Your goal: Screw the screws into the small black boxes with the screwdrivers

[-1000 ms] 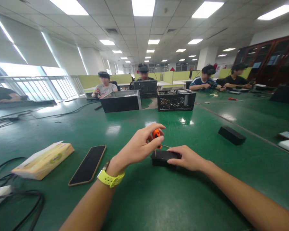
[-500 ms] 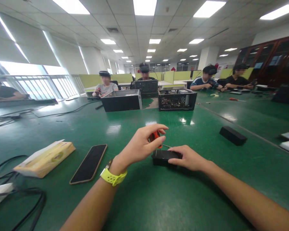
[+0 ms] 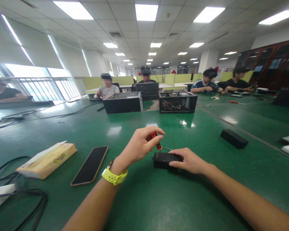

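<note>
Fingers, left hand point(image 3: 140, 145): curled round screwdriver point(image 3: 159, 146), shaft down to black box point(image 3: 161, 164)
Fingers, right hand point(image 3: 192, 161): grasping box's right end
Box: toward near edge of table point(image 3: 149, 202)

Ceiling lights point(image 3: 146, 12) shine above yellow-green partitions point(image 3: 122, 81).

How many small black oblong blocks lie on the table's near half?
2: the nearer block, its right end in the right hand's grip, and the farther block off to the right. Others could be hidden.
</note>
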Action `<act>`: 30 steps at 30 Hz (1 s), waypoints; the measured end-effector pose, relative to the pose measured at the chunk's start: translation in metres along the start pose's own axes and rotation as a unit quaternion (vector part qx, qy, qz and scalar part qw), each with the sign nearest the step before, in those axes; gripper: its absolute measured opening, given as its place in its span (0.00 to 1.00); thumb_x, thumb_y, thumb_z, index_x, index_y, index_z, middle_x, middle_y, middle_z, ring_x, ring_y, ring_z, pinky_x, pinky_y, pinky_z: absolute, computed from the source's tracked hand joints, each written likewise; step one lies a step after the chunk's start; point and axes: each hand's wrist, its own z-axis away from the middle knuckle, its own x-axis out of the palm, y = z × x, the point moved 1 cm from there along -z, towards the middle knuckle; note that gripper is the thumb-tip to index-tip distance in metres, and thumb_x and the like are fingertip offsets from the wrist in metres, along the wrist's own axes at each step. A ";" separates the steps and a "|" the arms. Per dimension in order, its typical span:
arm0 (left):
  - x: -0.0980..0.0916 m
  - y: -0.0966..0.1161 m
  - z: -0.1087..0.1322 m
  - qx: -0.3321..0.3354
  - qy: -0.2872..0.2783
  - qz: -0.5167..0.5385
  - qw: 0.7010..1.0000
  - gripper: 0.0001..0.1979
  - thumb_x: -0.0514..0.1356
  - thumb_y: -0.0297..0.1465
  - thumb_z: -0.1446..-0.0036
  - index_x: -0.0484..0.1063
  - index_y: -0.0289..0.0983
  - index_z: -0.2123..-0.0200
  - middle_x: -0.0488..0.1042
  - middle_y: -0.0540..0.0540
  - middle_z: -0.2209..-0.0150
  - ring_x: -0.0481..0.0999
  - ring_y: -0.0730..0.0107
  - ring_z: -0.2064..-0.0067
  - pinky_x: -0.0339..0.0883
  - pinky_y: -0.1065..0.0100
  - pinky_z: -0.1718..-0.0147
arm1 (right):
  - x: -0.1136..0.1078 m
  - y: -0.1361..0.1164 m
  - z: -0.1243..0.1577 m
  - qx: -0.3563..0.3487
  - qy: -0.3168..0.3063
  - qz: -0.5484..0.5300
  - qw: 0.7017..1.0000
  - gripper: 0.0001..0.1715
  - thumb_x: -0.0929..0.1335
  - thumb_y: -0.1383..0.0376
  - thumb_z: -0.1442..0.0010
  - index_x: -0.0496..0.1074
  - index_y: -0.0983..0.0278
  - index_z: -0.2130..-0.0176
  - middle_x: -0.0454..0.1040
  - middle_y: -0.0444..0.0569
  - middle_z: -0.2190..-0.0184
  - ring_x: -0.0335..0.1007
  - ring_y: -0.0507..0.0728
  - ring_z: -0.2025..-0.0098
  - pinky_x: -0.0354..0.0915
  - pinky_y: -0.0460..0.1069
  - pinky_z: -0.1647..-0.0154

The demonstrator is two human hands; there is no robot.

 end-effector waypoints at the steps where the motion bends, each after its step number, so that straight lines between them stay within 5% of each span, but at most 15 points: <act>1: 0.000 0.001 0.000 0.001 -0.009 0.011 1.000 0.10 0.58 0.33 0.39 0.74 0.34 0.58 0.77 0.44 0.63 0.72 0.78 0.74 0.66 0.76 0.77 | 0.000 -0.001 0.000 0.000 0.000 0.000 1.000 0.22 0.69 0.54 0.42 0.75 0.64 0.52 0.78 0.48 0.64 0.71 0.56 0.66 0.60 0.47 0.66; 7: -0.012 0.005 0.002 -0.028 -0.076 0.108 0.991 0.18 0.55 0.30 0.38 0.67 0.35 0.46 0.75 0.40 0.52 0.75 0.76 0.72 0.72 0.73 0.74 | -0.002 -0.003 0.001 0.011 -0.005 0.004 1.000 0.22 0.69 0.54 0.42 0.75 0.64 0.53 0.78 0.48 0.64 0.70 0.56 0.66 0.60 0.47 0.65; 12: -0.010 -0.004 0.001 -0.018 0.007 -0.018 1.000 0.14 0.58 0.35 0.40 0.73 0.34 0.54 0.78 0.45 0.67 0.74 0.75 0.76 0.70 0.74 0.76 | -0.003 -0.004 0.001 0.010 -0.004 0.004 1.000 0.22 0.69 0.54 0.43 0.75 0.64 0.52 0.78 0.48 0.63 0.71 0.57 0.65 0.60 0.47 0.65; 16: -0.002 -0.005 -0.001 0.017 0.023 -0.031 0.999 0.12 0.57 0.35 0.39 0.75 0.33 0.59 0.77 0.43 0.63 0.75 0.74 0.73 0.70 0.74 0.74 | -0.004 -0.005 0.001 0.011 -0.004 0.001 1.000 0.21 0.69 0.55 0.42 0.75 0.64 0.53 0.78 0.47 0.63 0.71 0.57 0.64 0.60 0.47 0.64; 23: -0.015 0.005 0.002 0.005 -0.070 0.029 0.997 0.20 0.55 0.29 0.38 0.65 0.37 0.43 0.75 0.41 0.52 0.77 0.74 0.68 0.72 0.72 0.69 | -0.003 -0.004 0.001 0.014 -0.014 0.000 1.000 0.21 0.69 0.54 0.42 0.75 0.64 0.52 0.78 0.48 0.63 0.71 0.57 0.65 0.61 0.47 0.64; 27: -0.017 -0.001 0.003 0.006 -0.024 -0.054 0.998 0.15 0.59 0.32 0.40 0.72 0.34 0.50 0.79 0.44 0.63 0.75 0.74 0.73 0.69 0.73 0.74 | -0.003 -0.002 0.001 0.013 -0.009 0.004 1.000 0.22 0.69 0.54 0.42 0.75 0.64 0.52 0.78 0.48 0.62 0.71 0.57 0.64 0.61 0.48 0.63; 30: -0.011 -0.004 0.001 0.032 0.002 -0.058 0.998 0.11 0.59 0.33 0.39 0.75 0.34 0.56 0.78 0.42 0.60 0.75 0.74 0.72 0.68 0.74 0.75 | -0.003 -0.002 0.001 0.014 -0.008 0.001 1.000 0.23 0.69 0.54 0.42 0.75 0.64 0.52 0.78 0.48 0.62 0.72 0.57 0.64 0.61 0.48 0.62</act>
